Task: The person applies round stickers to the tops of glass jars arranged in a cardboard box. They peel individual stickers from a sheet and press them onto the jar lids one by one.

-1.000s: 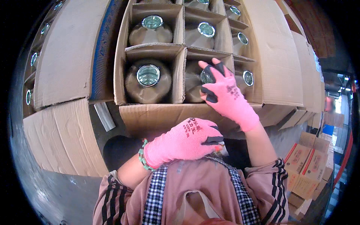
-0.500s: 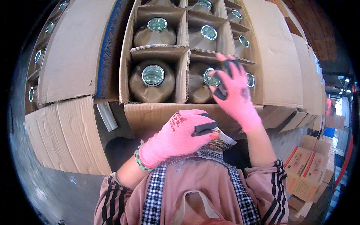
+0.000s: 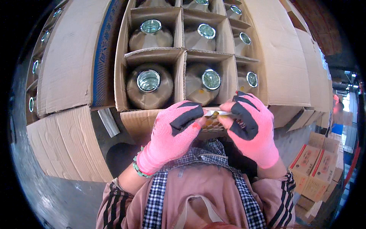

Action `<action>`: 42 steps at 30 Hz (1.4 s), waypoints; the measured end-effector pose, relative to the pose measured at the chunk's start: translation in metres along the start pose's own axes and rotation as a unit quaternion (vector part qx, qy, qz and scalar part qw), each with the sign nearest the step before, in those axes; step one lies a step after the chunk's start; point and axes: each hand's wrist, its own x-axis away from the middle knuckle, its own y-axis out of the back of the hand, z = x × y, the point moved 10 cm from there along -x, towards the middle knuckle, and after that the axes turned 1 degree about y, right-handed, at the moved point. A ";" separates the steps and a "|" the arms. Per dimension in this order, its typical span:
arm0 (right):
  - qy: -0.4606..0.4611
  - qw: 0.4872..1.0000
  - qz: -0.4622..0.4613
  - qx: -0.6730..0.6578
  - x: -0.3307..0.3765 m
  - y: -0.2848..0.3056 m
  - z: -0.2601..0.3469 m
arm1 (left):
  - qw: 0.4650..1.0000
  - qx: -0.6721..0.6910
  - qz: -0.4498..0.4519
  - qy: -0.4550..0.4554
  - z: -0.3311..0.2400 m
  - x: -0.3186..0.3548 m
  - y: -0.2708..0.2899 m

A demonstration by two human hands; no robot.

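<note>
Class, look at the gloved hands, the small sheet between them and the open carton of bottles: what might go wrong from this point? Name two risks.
1. The left hand and right hand pinch a thin printed sheet through thick gloves; it may slip, crease or tear.
2. The sheet is held by the carton's near wall, beside the open cells; if dropped it might land in a cell beside a bottle or fall outside the carton.

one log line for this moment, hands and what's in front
left hand: pinches sticker sheet | right hand: pinches same sheet | front: open carton, capped bottles in dividers
</note>
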 end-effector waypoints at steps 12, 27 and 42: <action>-0.026 0.995 0.059 -0.074 0.000 -0.013 -0.005 | 0.999 -0.046 0.022 -0.010 -0.010 -0.005 0.000; -0.052 0.995 0.053 -0.070 0.004 -0.015 -0.004 | 0.997 -0.062 0.000 -0.056 -0.019 -0.003 0.002; 0.009 0.998 0.016 -0.054 -0.004 -0.011 0.015 | 0.998 -0.052 0.009 -0.028 -0.016 -0.003 0.003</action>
